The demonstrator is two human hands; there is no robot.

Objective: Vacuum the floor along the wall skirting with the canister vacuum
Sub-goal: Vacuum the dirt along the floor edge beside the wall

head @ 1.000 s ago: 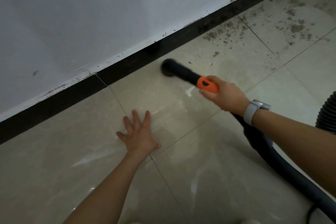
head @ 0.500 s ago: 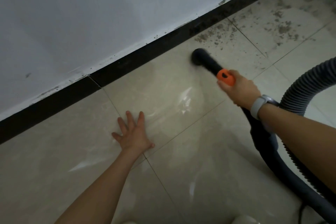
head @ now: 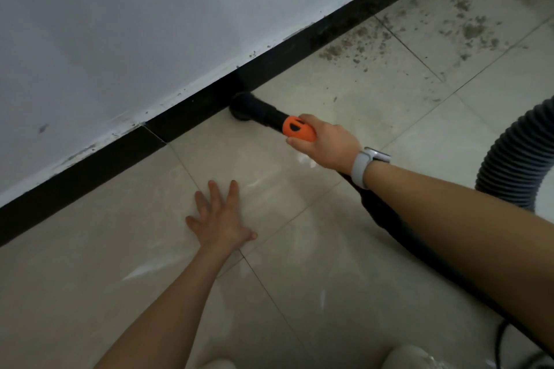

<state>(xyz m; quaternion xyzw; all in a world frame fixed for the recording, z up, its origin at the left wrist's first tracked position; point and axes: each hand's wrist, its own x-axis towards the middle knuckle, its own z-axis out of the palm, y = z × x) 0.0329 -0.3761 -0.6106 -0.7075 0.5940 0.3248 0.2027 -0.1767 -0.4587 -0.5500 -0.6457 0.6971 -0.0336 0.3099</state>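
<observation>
My right hand [head: 325, 142] grips the vacuum wand at its orange collar [head: 298, 129]. The black round nozzle [head: 244, 106] sits on the beige tiled floor [head: 299, 278], touching the black skirting [head: 192, 117] under the white wall [head: 150, 24]. The wand's black tube runs back under my right forearm. My left hand [head: 220, 220] presses flat on the tile with fingers spread, below and left of the nozzle. A patch of grey dust and crumbs [head: 359, 45] lies along the skirting to the right of the nozzle.
The ribbed grey vacuum hose [head: 515, 153] curves down at the right edge. More dirt [head: 473, 27] is scattered over the far right tiles. A thin cable [head: 500, 341] lies at the bottom right. Two pale rounded shapes [head: 410, 358] show at the bottom edge.
My right hand has swung the nozzle left and up against the skirting, away from the dust patch it was near half a second ago. My left hand stays planted on the tile.
</observation>
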